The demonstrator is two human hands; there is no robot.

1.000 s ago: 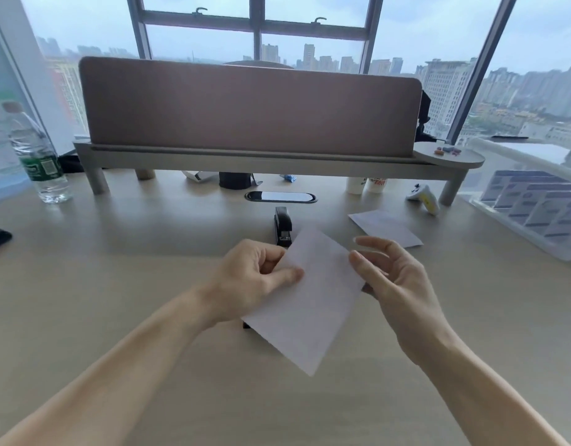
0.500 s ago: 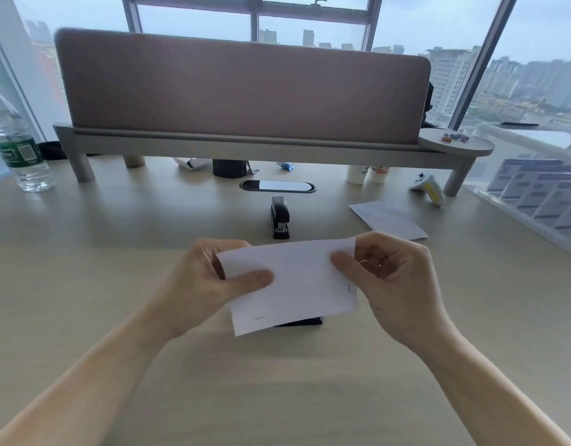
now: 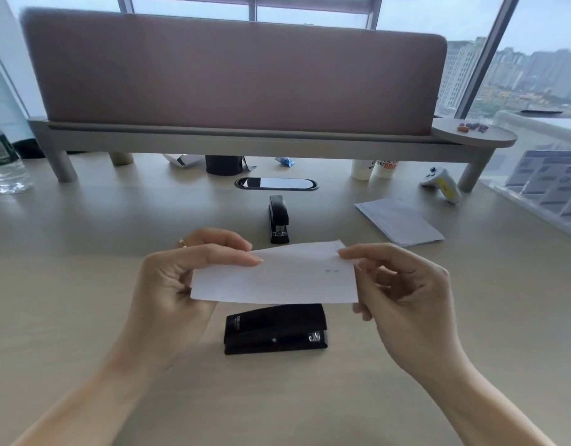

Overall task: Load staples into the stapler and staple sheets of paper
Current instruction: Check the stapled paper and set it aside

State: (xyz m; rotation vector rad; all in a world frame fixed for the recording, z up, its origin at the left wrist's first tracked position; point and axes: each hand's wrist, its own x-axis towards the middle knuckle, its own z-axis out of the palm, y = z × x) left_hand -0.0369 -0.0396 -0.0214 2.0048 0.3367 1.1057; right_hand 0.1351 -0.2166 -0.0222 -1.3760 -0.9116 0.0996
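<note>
Left hand point(image 3: 178, 281) and right hand point(image 3: 403, 294) pinch the paper sheets point(image 3: 274, 278) by their ends above the near stapler point(image 3: 274, 329) on the surface point(image 3: 84, 317). Risk: uneven pinch pressure may misalign the sheets before stapling.

1 head view: looks forward and down, close over desk point(image 3: 84, 317), facing window point(image 3: 535, 59).

Soft window point(image 3: 310, 4) backlight; dim desk point(image 3: 84, 317), edges bowed, slightly blurred.

The white paper sheets point(image 3: 277, 276) are held level above a closed black stapler point(image 3: 275, 329); a second black stapler point(image 3: 278, 219) lies behind.
</note>
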